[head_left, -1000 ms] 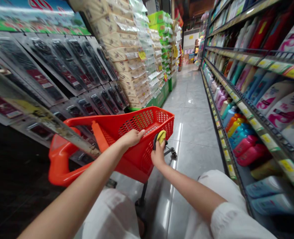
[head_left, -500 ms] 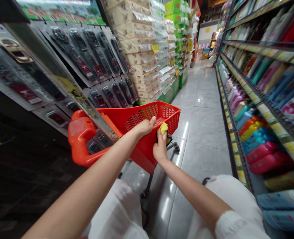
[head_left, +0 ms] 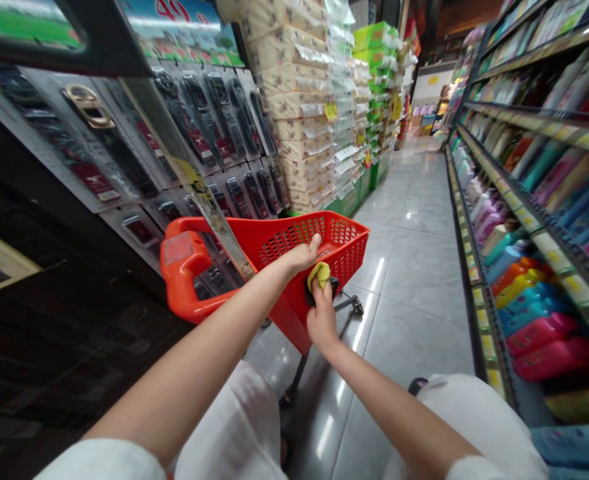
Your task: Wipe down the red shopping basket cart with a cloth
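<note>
A red plastic shopping cart (head_left: 339,267) with perforated basket walls stands before me. My left hand (head_left: 303,255) rests at the rim of its near side, thumb up; its other fingers are hidden behind the rim. In my right hand (head_left: 323,310) is a yellow cloth (head_left: 319,274), pinched against the outside of the cart's near side, beside a dark part. The cart's thick red handle (head_left: 182,267) is at the left, and a pole with worn yellow tape (head_left: 194,180) runs down behind my left forearm.
Packaged belts (head_left: 214,120) hang at the left, beside stacked beige boxes (head_left: 299,127). Shelves of bottles (head_left: 534,287) line the right. A tiled aisle (head_left: 409,227) runs ahead between them. My knees are below.
The view has shifted, so the cart appears slightly further right. My right hand and the yellow cloth have moved slightly left and down along the cart's side. The cloth looks more spread out.
</note>
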The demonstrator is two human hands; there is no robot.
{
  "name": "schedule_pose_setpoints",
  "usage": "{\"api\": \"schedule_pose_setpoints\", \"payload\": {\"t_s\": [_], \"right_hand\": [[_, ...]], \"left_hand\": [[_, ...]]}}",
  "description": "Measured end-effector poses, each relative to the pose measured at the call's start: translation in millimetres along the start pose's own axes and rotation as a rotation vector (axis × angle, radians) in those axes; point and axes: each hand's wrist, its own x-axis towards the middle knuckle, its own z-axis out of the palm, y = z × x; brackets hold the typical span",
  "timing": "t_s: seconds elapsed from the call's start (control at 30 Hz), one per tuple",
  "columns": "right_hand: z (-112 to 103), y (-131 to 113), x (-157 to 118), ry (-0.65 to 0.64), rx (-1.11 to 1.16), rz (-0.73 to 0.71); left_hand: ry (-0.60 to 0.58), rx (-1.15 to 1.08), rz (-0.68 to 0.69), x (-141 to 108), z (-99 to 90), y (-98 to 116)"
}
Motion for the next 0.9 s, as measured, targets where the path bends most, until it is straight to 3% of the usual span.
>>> {"api": "schedule_pose_setpoints", "payload": {"t_s": [0.1,0.17,0.33,0.5,0.57,0.7,0.8,0.9], "right_hand": [[8,-21,-18,-0.066,-0.015,-0.115],[10,-21,-31,-0.099,-0.081,-0.217],[3,30,-46,-0.097,-0.278,-0.455],[-16,80,-38,-0.195,-0.370,-0.574],[-31,94,-24,-0.157,-0.379,-0.501],[-56,112,20,0.186,-0.268,-0.098],[-53,113,49,0.208,-0.071,0.089],[-35,102,56,0.219,0.046,0.265]], "left_hand": [[-0.047,0.030,-0.036,3,-0.7,1],[-0.039,0.036,-0.038,3,-0.4,0],[-0.033,0.017,-0.038,1,2.3,-5],[-0.039,-0.024,-0.026,0,2.1,-8],[-0.048,-0.034,-0.022,0,1.4,-8],[-0.070,-0.055,-0.033,-1,1.0,-7],[-0.059,-0.059,-0.024,-4,2.0,-5],[-0.037,-0.054,-0.022,-4,3.8,-5]]}}
